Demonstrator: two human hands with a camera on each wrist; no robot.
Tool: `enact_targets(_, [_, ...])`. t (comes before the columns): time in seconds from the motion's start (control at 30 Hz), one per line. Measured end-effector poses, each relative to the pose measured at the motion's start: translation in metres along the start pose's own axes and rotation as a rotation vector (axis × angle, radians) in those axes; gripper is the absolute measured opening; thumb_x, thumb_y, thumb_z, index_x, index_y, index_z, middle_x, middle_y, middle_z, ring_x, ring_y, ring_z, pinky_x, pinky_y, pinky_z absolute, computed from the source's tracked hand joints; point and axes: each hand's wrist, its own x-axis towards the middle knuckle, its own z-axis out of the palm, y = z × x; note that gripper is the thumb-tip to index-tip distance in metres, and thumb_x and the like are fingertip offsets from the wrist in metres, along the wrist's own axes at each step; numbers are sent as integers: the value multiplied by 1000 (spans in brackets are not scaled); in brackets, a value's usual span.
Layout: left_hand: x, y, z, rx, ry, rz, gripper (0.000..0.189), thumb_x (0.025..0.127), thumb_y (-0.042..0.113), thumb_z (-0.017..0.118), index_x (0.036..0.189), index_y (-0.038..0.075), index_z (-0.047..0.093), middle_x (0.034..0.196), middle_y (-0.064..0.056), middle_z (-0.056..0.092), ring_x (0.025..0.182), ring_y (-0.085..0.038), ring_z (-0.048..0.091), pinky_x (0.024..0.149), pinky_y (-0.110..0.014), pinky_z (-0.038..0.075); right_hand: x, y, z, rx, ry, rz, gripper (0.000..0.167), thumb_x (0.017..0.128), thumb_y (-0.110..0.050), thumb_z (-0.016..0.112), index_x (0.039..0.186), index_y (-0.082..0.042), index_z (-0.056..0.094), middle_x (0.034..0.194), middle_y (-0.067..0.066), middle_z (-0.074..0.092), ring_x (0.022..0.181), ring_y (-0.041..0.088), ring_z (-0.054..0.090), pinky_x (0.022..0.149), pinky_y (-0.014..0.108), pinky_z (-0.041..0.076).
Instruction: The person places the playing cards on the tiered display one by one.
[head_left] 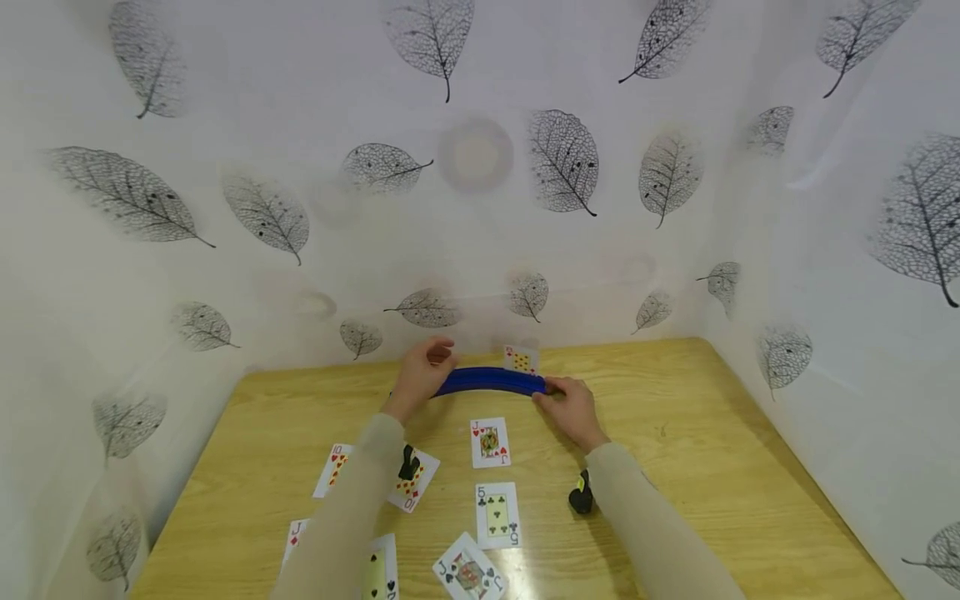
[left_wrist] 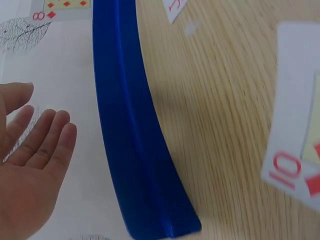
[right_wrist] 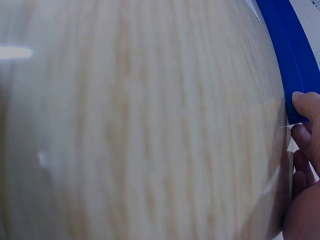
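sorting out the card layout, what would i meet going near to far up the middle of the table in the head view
Black-suited jack, five of clubs, jack of hearts, curved blue strip, eight of diamonds.

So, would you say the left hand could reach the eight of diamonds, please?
Probably yes: the left hand is empty, and nothing appears to block its way along the blue holder to the eight of diamonds.
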Motion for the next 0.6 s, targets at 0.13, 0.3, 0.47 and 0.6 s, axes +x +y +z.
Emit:
enact_targets(0.13, [-6, -8, -17, 15, 15, 56, 32, 100, 11, 73, 130, 0, 69, 119, -22, 74, 111, -37, 71, 99, -50, 60, 0, 1, 0, -8, 2, -1, 38, 94, -18, 80, 125, 3, 74, 111, 19, 76, 110, 38, 63, 103, 55, 49])
enact_targets(0.3, [-17, -17, -38, 43, 10, 61, 32, 99, 8, 72, 129, -2, 68, 122, -26, 73, 112, -39, 71, 100, -53, 59, -1, 0, 0, -6, 3, 5, 38, 94, -17, 80, 125, 4, 73, 111, 19, 76, 110, 39, 63, 103, 55, 49])
enact_targets(0.47, [-29, -26, -60, 81, 25, 12, 33, 100, 12, 73, 129, 0, 69, 122, -25, 74, 113, -39, 70, 100, -53, 59, -1, -1, 0, -4, 9, -3, 36, 93, -17, 81, 123, 3, 74, 109, 19, 76, 108, 38, 64, 102, 55, 50])
enact_targets(0.6, [-40, -37, -76, 110, 31, -1, 33, 100, 15, 73, 130, 1, 69, 124, -23, 74, 115, -38, 70, 100, -53, 59, 0, 0, 0, 0, 8, 1, 33, 93, -17, 81, 121, 2, 76, 107, 17, 76, 106, 36, 64, 101, 54, 50])
